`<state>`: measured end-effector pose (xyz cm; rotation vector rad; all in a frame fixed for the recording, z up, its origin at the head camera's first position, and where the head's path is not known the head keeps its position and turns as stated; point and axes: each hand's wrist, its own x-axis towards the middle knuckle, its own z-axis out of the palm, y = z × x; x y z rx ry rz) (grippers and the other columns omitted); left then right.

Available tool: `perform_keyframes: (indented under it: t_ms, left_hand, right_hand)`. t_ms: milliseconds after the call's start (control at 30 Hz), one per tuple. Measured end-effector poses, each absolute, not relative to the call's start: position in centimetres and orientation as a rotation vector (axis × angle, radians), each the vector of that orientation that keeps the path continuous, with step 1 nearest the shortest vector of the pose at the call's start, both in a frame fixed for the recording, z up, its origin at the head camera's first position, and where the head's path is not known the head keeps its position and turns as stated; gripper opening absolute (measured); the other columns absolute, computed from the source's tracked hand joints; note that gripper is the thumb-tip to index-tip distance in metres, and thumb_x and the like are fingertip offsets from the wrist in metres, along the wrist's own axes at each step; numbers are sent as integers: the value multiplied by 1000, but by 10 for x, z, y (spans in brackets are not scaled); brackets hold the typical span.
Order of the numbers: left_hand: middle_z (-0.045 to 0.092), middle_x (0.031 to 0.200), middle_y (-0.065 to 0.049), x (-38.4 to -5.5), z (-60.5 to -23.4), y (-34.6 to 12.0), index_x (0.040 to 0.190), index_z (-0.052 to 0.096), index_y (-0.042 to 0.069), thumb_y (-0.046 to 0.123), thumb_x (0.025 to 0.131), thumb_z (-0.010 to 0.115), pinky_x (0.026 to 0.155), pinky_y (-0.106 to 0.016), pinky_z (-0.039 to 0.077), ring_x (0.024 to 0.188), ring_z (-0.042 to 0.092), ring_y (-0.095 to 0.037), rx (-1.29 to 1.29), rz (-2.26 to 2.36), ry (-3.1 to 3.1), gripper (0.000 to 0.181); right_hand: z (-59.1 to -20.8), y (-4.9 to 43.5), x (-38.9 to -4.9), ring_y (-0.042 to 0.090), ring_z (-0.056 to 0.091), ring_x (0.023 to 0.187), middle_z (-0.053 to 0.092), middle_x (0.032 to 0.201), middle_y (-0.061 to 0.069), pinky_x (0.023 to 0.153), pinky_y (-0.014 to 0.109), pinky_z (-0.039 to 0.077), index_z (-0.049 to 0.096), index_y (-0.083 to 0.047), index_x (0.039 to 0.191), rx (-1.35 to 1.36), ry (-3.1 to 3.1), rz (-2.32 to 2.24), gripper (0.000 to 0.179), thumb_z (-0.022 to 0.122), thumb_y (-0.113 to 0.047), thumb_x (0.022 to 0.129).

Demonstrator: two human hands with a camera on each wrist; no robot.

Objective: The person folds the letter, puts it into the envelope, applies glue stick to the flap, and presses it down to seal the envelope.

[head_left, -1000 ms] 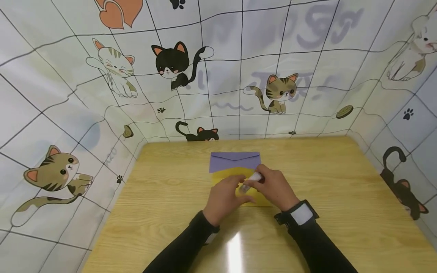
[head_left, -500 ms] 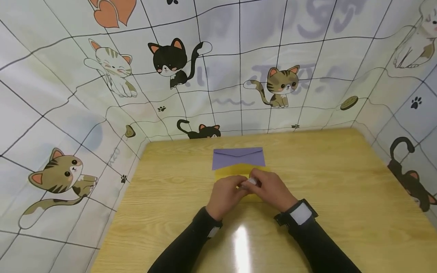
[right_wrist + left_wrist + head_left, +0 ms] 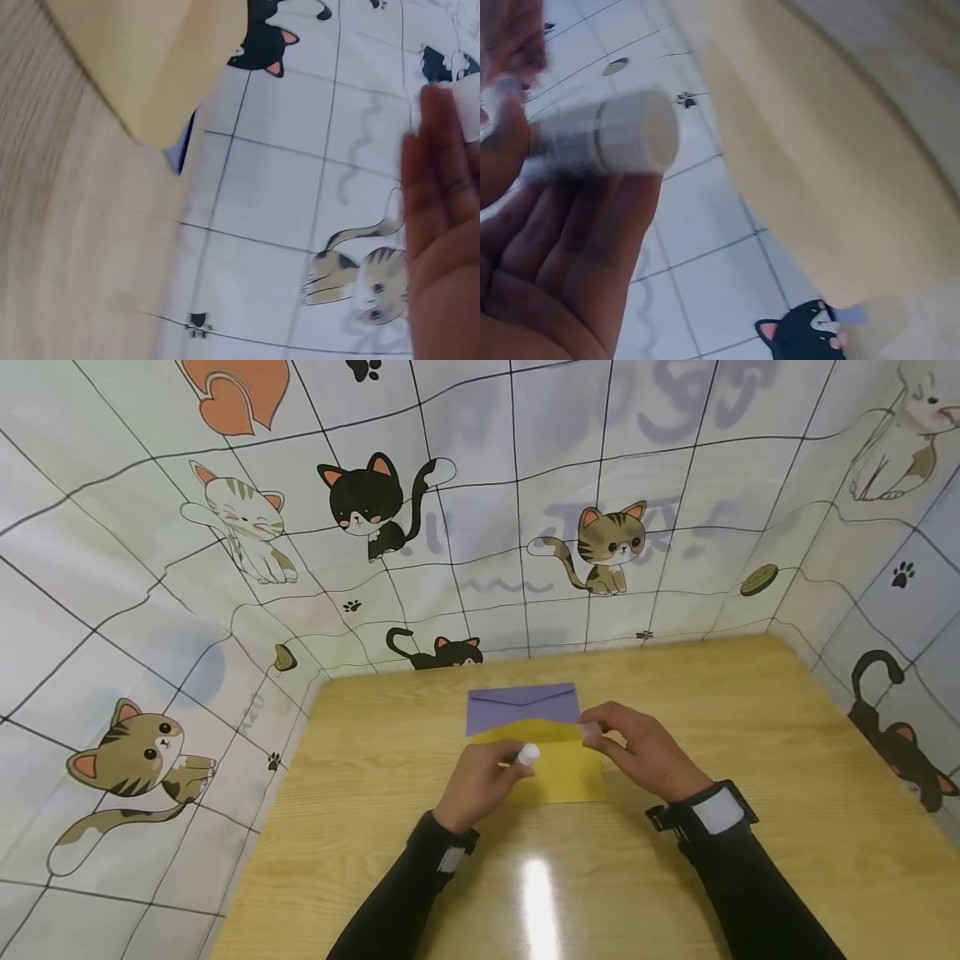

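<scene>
My left hand (image 3: 472,789) pinches a white glue stick (image 3: 529,754) above the yellow paper. In the left wrist view the glue stick (image 3: 622,139) lies between thumb and fingers, its label blurred. Over the paper's right side, my right hand (image 3: 651,753) pinches a small white cap (image 3: 590,731), apart from the stick. Only part of that cap (image 3: 469,109) shows at the edge of the right wrist view. The yellow sheet or envelope (image 3: 566,781) lies flat on the table, overlapping the lower part of a purple envelope (image 3: 522,697) with a pointed flap.
A light wooden table (image 3: 375,777) carries everything. Cloth walls printed with a grid and cartoon cats (image 3: 367,497) enclose its back and sides. A bright light reflection (image 3: 538,902) falls on the table near the front.
My hands were together around the glue stick. They have now parted: the right hand has moved right with the cap, while the left keeps the stick, turned end-up.
</scene>
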<state>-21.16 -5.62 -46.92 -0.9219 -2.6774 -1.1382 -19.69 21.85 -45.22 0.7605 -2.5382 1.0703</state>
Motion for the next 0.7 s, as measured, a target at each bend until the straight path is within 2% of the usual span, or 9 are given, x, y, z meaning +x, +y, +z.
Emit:
perform_keyframes:
  t_ms: [100, 133, 233, 333, 467, 567, 633, 700]
  left_hand:
    - [74, 103, 1, -214, -468, -54, 117, 68, 17, 30, 92, 69, 77, -26, 58, 93, 63, -1, -868, -1269, -2607, 28]
    - [74, 105, 1, -214, -469, -53, 117, 68, 17, 31, 93, 69, 77, -26, 58, 94, 63, -2, -849, -1298, -2589, 28]
    - [73, 104, 2, -213, -473, -51, 117, 67, 19, 33, 93, 69, 75, -26, 58, 95, 63, -2, -809, -1333, -2565, 29]
    - [72, 102, 4, -212, -479, -48, 117, 67, 20, 35, 92, 69, 72, -24, 58, 93, 62, -2, -763, -1326, -2572, 30]
    - [72, 98, 5, -212, -479, -49, 116, 67, 21, 39, 92, 69, 70, -23, 58, 90, 61, -1, -690, -1285, -2585, 30]
    - [72, 97, 4, -214, -478, -53, 114, 68, 20, 39, 91, 70, 68, -24, 58, 89, 61, -2, -653, -1270, -2582, 30]
    - [72, 97, 3, -216, -476, -54, 114, 68, 20, 39, 91, 70, 68, -24, 59, 90, 62, -2, -648, -1276, -2574, 30]
    - [73, 99, 2, -218, -475, -54, 114, 68, 20, 40, 90, 70, 69, -24, 59, 90, 62, -2, -651, -1296, -2563, 31]
  right_hand:
    - [-453, 232, -202, 19, 56, 114, 65, 124, 0, 91, 57, 51, 62, -26, 127, 608, -2603, 1054, 31, 62, -32, 97]
    - [-456, 236, -203, 23, 57, 114, 67, 122, 2, 91, 57, 51, 65, -25, 124, 539, -2630, 1035, 29, 62, -34, 97]
    - [-473, 249, -205, 28, 62, 101, 72, 105, 7, 83, 56, 53, 71, -19, 103, 287, -2713, 984, 17, 68, -31, 93]
    - [-492, 263, -205, 29, 63, 89, 72, 96, 11, 74, 52, 54, 72, -12, 96, 135, -2795, 955, 11, 71, -22, 90]
    - [-500, 270, -207, 32, 60, 96, 68, 108, 17, 79, 52, 53, 69, -6, 108, 130, -2874, 999, 19, 67, -18, 93]
    - [-493, 271, -206, 31, 59, 95, 66, 110, 17, 77, 50, 53, 67, -7, 114, 120, -2936, 970, 29, 63, -30, 96]
    - [-483, 274, -202, 30, 59, 93, 65, 110, 17, 74, 49, 54, 66, -8, 115, 123, -3022, 923, 41, 68, -41, 92]
    - [-475, 278, -197, 29, 59, 92, 64, 110, 18, 73, 49, 53, 65, -9, 116, 145, -3137, 860, 51, 75, -46, 83]
